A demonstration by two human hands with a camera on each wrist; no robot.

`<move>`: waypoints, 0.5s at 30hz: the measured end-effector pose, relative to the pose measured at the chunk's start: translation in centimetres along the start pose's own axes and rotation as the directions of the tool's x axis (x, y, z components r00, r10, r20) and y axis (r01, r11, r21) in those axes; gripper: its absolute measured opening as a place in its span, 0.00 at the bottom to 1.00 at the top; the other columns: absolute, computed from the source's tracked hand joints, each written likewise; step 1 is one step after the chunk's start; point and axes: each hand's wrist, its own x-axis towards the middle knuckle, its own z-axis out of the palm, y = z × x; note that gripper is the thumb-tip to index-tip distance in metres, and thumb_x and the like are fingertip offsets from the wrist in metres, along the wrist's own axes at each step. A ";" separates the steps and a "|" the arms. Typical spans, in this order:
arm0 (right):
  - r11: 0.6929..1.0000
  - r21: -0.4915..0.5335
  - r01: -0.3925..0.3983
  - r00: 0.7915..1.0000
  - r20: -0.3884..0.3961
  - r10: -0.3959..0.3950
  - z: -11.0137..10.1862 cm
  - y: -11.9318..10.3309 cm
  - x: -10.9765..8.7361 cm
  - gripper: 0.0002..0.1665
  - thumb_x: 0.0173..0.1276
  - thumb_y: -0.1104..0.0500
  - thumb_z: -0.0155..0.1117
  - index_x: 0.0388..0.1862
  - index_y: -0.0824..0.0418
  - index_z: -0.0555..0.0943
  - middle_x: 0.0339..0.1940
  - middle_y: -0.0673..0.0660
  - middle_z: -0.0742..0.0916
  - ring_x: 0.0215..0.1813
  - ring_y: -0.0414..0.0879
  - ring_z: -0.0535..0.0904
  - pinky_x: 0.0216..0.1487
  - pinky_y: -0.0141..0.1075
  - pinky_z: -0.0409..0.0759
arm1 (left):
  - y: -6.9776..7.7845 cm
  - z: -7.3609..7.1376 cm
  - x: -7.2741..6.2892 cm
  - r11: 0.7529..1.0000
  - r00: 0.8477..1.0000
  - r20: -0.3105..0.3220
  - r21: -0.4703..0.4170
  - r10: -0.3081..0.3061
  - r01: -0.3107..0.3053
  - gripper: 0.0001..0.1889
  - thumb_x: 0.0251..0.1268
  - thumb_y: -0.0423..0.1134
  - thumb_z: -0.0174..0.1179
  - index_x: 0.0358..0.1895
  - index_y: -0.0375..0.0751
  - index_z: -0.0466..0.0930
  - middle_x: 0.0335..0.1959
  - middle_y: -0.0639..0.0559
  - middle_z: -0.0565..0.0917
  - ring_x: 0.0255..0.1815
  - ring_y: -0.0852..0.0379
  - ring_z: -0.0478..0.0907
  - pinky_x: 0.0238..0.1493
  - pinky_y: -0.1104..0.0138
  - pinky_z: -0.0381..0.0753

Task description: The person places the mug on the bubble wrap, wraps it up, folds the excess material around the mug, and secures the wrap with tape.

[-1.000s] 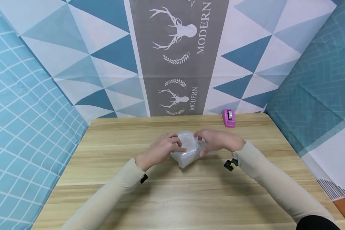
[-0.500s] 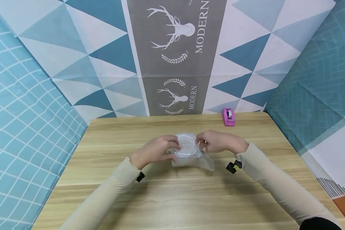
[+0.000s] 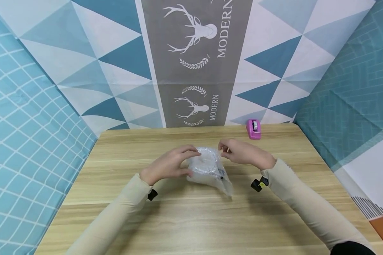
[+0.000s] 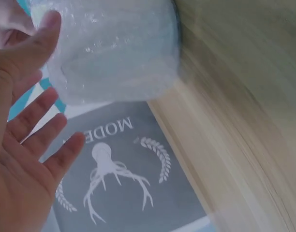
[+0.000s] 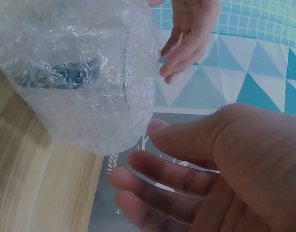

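Observation:
A bundle in clear bubble wrap (image 3: 205, 164) stands on the table, its round top up and a loose flap of wrap trailing toward the front right. Through the wrap a dark patch (image 5: 66, 75) shows in the right wrist view; what lies inside is obscured. My left hand (image 3: 171, 162) is at the bundle's left side, fingers spread and thumb tip right at the wrap. On the other side my right hand (image 3: 244, 152) hovers just off the bundle's upper right, fingers loosely bent with nothing between them.
A pink tape dispenser (image 3: 254, 129) sits near the table's back right edge. The wooden table (image 3: 191, 219) meets a patterned backdrop (image 3: 198, 71) behind, with cloth-covered sides at left and right.
The bundle has turned, and its loose flap now points to the front right. My right hand has come off the wrap and moved slightly back; my left hand has shifted a little left.

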 end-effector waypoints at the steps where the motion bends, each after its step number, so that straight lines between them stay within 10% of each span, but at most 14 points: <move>1: 1.000 -0.007 0.004 1.000 -0.019 -0.004 0.0 0.1 0.0 0.10 0.76 0.62 0.62 0.52 0.65 0.81 0.46 0.59 0.88 0.47 0.48 0.86 0.50 0.43 0.87 | -0.1 -0.1 -0.2 1.000 1.000 0.003 -0.001 -0.021 0.021 0.40 0.52 0.51 0.79 0.70 0.42 0.76 0.66 0.46 0.79 0.69 0.49 0.76 0.73 0.57 0.74; 7: 0.999 -0.005 0.050 0.998 -0.046 -0.050 0.1 0.6 0.2 0.15 0.74 0.64 0.64 0.56 0.69 0.80 0.53 0.66 0.87 0.56 0.59 0.85 0.57 0.49 0.86 | -0.8 -0.6 -1.2 0.989 0.989 0.025 -0.016 -0.144 0.144 0.50 0.49 0.59 0.79 0.77 0.48 0.67 0.71 0.50 0.75 0.73 0.51 0.73 0.74 0.56 0.73; 15: 0.993 -0.022 0.120 0.991 -0.059 -0.121 0.5 0.8 0.2 0.21 0.70 0.71 0.65 0.61 0.68 0.79 0.59 0.65 0.86 0.58 0.57 0.85 0.59 0.49 0.86 | -0.5 0.6 -1.5 0.994 0.993 -0.052 -0.041 -0.106 0.104 0.49 0.50 0.60 0.78 0.75 0.45 0.70 0.63 0.49 0.78 0.63 0.53 0.77 0.65 0.57 0.80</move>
